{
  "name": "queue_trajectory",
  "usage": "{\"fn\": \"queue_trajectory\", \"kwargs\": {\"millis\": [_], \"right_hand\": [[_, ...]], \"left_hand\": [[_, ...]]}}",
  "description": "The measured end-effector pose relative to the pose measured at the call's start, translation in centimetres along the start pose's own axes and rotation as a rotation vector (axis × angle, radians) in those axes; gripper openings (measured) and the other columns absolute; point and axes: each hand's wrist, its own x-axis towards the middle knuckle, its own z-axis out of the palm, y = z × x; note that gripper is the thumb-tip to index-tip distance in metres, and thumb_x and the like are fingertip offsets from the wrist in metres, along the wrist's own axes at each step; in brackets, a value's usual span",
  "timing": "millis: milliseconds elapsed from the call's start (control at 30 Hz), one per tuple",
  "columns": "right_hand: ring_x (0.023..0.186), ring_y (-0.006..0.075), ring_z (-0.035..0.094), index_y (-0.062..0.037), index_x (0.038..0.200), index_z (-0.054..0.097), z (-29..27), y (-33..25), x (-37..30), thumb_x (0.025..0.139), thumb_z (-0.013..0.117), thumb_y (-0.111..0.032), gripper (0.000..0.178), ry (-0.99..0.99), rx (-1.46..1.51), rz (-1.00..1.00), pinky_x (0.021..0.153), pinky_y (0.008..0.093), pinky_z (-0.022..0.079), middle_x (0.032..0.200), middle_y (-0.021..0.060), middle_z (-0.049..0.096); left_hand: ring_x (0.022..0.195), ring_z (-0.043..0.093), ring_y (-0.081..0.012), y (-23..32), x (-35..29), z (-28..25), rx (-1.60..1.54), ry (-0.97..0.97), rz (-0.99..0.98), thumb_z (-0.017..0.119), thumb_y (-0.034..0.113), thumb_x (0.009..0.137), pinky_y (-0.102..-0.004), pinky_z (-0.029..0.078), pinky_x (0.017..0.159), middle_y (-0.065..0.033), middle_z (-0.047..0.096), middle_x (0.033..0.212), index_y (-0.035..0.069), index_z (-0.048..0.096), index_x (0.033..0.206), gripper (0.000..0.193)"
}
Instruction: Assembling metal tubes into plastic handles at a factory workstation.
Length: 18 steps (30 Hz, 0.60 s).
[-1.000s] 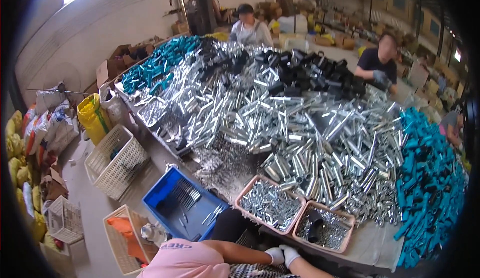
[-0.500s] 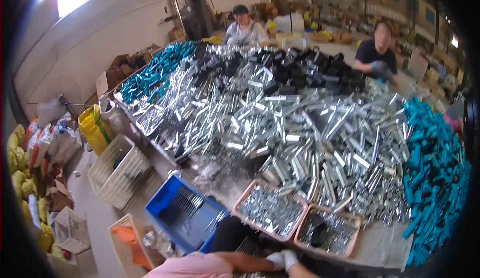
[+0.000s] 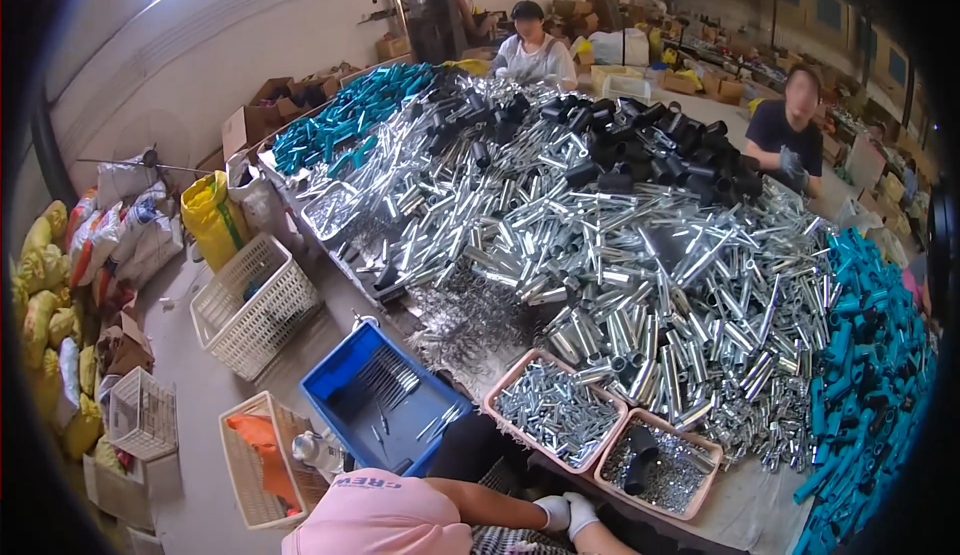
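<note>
My left hand (image 3: 553, 512) and my right hand (image 3: 580, 515), both in white gloves, rest against each other low in the picture, over my checkered lap cloth (image 3: 515, 539). Their fingers are turned down and hidden, so anything between them cannot be made out. Just beyond them, at the table edge, stands a pink tray (image 3: 655, 421) of small shiny metal parts, with black tubes (image 3: 640, 457) lying on top. Left of it is another pink tray (image 3: 510, 360) full of small silver pins or bolts. Neither hand touches the trays.
A large heap of silver metal tubes (image 3: 600, 245) covers the table, with black tubes (image 3: 670, 145) behind and teal tubes (image 3: 865, 355) at right. Left of me are a blue bin (image 3: 325, 380) with thin metal rods and white crates (image 3: 270, 295). Two people (image 3: 785, 140) sit across the table.
The view has shifted a little, so the scene sits further right in the picture, and it is sharper. My hands stay together in about the same place.
</note>
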Motion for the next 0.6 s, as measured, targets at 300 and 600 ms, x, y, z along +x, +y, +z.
{"fn": "queue_trajectory", "kwargs": {"millis": [300,600], "right_hand": [[0.077,0.0264,0.063,-0.0061,0.087,0.067,0.5,1.2,-0.1,0.088,0.062,-0.033,0.028,0.043,-0.086,-0.066,0.073,0.0379,0.053,0.083,0.0077,0.068],[0.085,0.0294,0.070,0.0028,0.094,0.070,-1.0,3.6,5.9,0.083,0.065,-0.022,0.028,0.481,-0.621,-0.328,0.078,0.0465,0.056,0.099,0.0192,0.073]], "left_hand": [[0.096,0.070,-0.0269,0.2,-4.1,-1.2,0.065,0.046,-0.022,0.059,0.021,0.084,-0.0390,0.053,0.087,-0.0125,0.073,0.100,0.015,0.077,0.094,0.021],[0.099,0.069,-0.0294,2.0,-9.5,-3.0,-0.155,0.060,-0.041,0.058,0.020,0.085,-0.0415,0.053,0.087,-0.0175,0.071,0.105,0.010,0.073,0.098,0.022]]}}
